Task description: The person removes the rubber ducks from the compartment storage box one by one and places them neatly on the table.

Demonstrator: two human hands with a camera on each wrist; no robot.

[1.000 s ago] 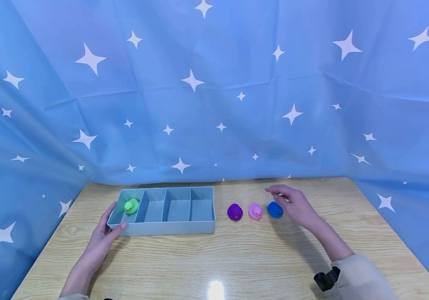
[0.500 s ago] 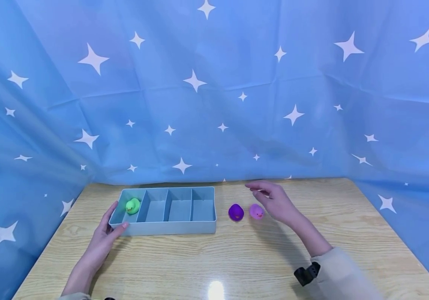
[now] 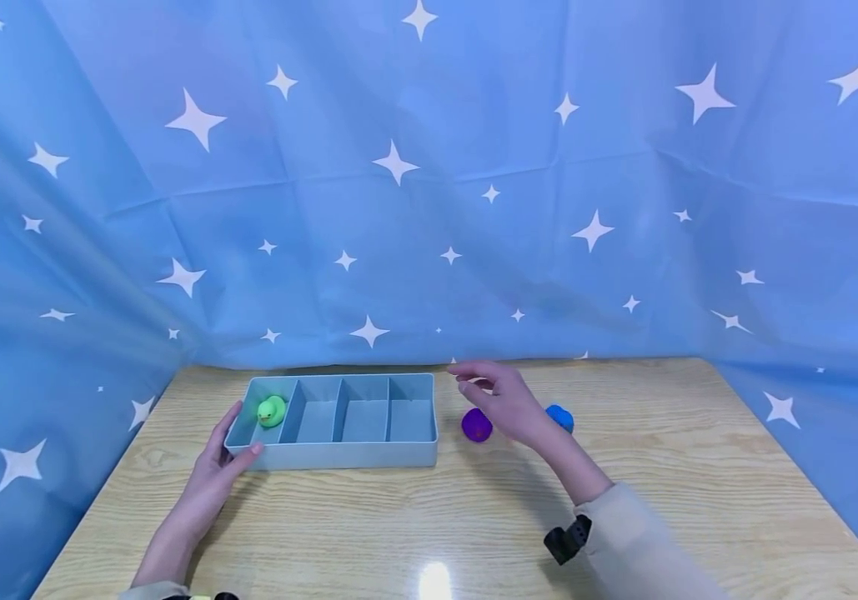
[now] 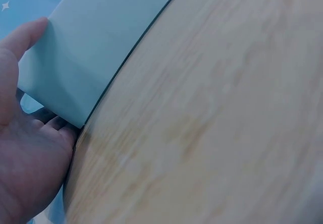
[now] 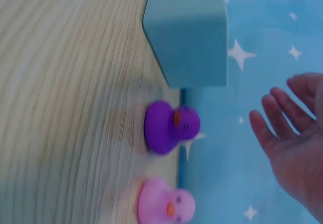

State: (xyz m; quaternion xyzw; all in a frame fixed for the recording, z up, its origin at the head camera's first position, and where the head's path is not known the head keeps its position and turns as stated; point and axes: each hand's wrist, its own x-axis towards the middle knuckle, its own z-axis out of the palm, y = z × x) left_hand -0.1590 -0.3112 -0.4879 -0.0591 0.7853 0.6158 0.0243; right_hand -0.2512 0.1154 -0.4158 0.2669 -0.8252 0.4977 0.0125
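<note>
A long light-blue box (image 3: 353,456) with several compartments stands on the left of the table. In its leftmost compartment sits a green rubber duck (image 3: 272,411). My left hand (image 3: 211,477) grips the box's left end, thumb against the front wall and fingers round the side. To the box's right are a purple rubber duck (image 3: 477,427) and a blue one (image 3: 559,417), partly covered by my right arm. My right hand (image 3: 502,402) hovers above the row with loosely bent fingers and holds nothing. The pink rubber duck (image 5: 154,204) shows only in the right wrist view.
Everything rests on a pale wooden table (image 3: 338,533). A blue curtain (image 3: 429,208) with white stars hangs along its back edge and both sides. A black device (image 3: 568,540) is at my right wrist, by the light sleeve (image 3: 639,542).
My right hand has moved left in the air, from over the blue duck past the pink one to near the purple duck. My left hand stays on the box.
</note>
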